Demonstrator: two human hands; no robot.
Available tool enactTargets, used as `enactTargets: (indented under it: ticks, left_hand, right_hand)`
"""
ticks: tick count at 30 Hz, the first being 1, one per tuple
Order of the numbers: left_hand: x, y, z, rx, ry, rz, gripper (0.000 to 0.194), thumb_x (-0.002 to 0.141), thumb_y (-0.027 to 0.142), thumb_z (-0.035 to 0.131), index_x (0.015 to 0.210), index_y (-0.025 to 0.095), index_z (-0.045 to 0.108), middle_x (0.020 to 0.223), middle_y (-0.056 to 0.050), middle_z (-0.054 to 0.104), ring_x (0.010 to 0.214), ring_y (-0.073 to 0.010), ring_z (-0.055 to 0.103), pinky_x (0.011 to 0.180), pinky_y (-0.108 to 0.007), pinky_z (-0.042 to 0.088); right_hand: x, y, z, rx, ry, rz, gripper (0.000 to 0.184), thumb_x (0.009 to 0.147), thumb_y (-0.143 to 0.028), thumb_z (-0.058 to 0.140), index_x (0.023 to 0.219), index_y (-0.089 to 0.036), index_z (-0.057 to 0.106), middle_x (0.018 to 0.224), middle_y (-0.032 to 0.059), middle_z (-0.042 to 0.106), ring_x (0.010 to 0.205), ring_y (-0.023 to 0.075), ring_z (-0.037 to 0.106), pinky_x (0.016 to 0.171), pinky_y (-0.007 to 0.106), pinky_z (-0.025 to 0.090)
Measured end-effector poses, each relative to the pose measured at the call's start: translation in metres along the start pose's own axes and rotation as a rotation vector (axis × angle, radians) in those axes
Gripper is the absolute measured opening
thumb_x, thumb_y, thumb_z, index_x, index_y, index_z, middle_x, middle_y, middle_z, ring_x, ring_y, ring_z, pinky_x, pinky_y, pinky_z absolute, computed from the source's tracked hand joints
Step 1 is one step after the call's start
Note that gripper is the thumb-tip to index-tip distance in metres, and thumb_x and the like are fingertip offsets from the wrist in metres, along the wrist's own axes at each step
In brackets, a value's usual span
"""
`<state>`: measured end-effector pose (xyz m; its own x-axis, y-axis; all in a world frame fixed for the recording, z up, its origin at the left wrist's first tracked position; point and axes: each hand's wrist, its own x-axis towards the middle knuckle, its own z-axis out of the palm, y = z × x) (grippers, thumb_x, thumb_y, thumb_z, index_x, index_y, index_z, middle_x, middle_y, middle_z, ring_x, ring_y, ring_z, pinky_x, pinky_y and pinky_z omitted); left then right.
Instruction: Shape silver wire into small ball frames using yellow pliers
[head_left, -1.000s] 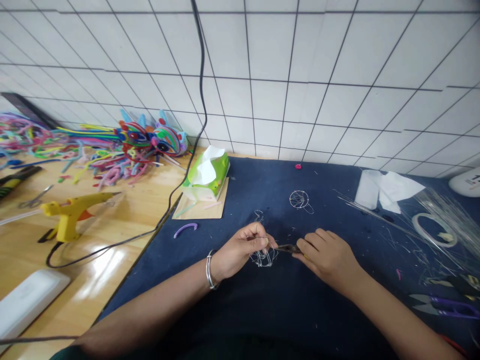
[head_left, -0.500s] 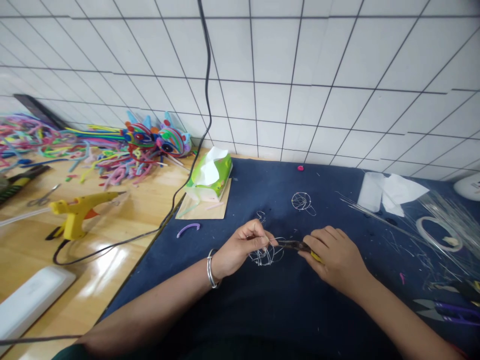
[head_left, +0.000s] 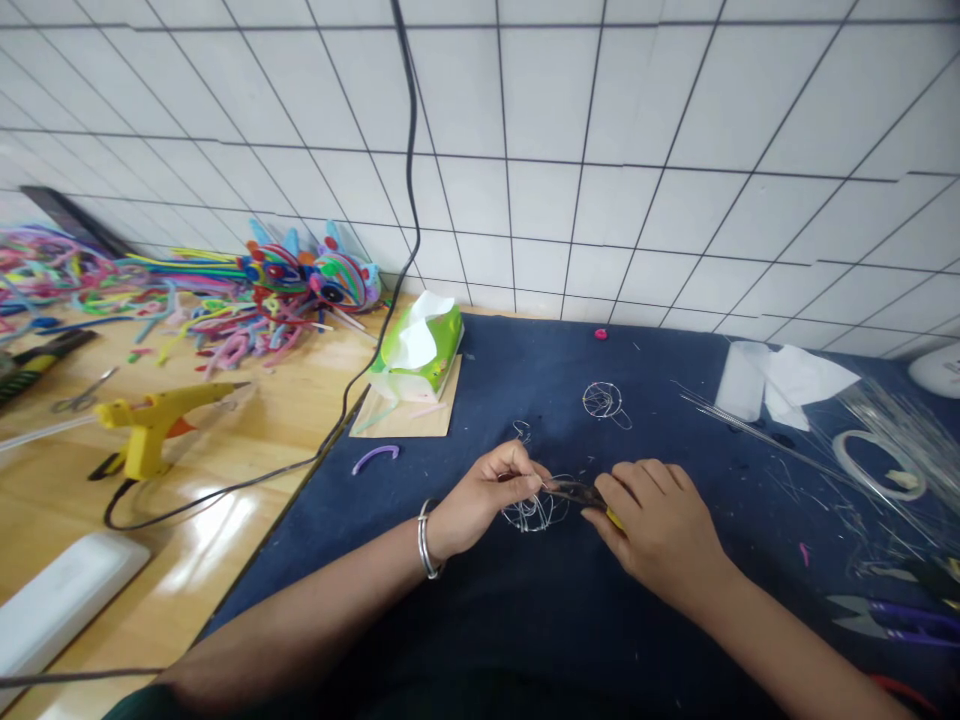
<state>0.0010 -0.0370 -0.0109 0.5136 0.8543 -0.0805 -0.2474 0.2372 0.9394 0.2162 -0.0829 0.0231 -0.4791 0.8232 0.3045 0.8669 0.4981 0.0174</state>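
My left hand (head_left: pixel 495 490), with a silver bangle at the wrist, pinches a round wire frame (head_left: pixel 534 515) of thin silvery loops. The fingertips cover its upper left part. In my right hand (head_left: pixel 652 510) is a pair of pliers (head_left: pixel 577 492) with a bit of yellow handle showing. Their dark jaws reach left to the wire beside my left fingertips; whether they are closed on it is too small to tell. Behind the hands, a second wire ring (head_left: pixel 602 400) lies flat on the dark blue cloth (head_left: pixel 525 370). A small curl of wire (head_left: pixel 521 430) rests just beyond my left hand.
To the left are a green tissue pack (head_left: pixel 424 345), a purple curved piece (head_left: pixel 375 457), a yellow glue gun (head_left: pixel 150 425) with its cable, and colourful pipe cleaners (head_left: pixel 225 320). Wire lengths (head_left: pixel 892 430), a white wire coil (head_left: pixel 847 460) and purple-handled snips (head_left: pixel 892 620) lie right.
My right hand and the pliers have shifted slightly left, bringing the jaws closer to my left fingertips. My left hand keeps its pinch on the wire frame.
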Motion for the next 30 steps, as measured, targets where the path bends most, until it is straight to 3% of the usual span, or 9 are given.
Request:
enactTargets:
  ticks: [11,30]
  left_hand:
    - [0.0000,-0.0054,-0.0008,-0.035,-0.007,-0.020,0.012,0.077,0.018,0.062,0.072,0.013,0.053,0.084,-0.004,0.064,0.075,-0.0129,0.056,0.070,-0.026,0.039]
    - [-0.0010,-0.0088,-0.0006,-0.042,0.003,0.003,0.012,0.075,0.017,0.064,0.073,0.013,0.053,0.086,-0.004,0.063,0.073,-0.0114,0.055,0.069,-0.025,0.040]
  right_hand:
    - [-0.0022,-0.0011,-0.0017,-0.092,0.074,-0.067,0.020,0.085,-0.032,0.049,0.093,-0.017,0.059,0.078,0.0053,0.056,0.072,0.0166,0.043,0.065,0.032,0.027]
    - [-0.0027,-0.0018,-0.0054,-0.093,0.050,-0.059,0.019,0.085,-0.033,0.049,0.091,-0.018,0.059,0.069,0.0024,0.051,0.067,0.0146,0.040,0.061,0.031,0.025]
